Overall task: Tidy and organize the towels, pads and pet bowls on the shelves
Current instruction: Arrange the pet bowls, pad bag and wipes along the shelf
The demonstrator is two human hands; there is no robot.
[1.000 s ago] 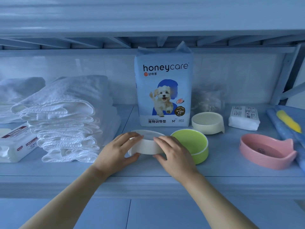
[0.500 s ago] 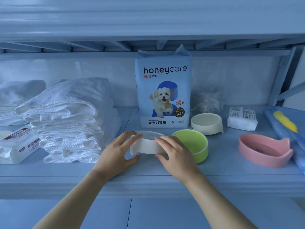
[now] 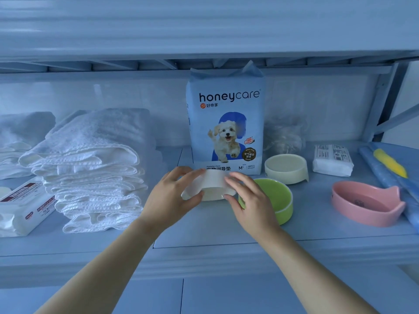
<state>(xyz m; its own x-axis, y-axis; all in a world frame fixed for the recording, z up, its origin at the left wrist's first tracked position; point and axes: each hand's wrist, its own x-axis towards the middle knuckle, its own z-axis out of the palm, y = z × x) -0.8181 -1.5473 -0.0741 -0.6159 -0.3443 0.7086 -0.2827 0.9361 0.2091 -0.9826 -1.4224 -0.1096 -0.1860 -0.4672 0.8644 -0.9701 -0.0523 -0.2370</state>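
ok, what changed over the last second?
The left hand and right hand kept their grip on the white bowl and raised it off the shelf. It now overlaps the foot of the pad pack and is motion-blurred. The green bowl, cream bowl, pink bowl and towels are unmoved.

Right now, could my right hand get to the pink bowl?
Probably yes: the shelf between the right hand and the pink bowl lies bare, but that hand now holds the white bowl.
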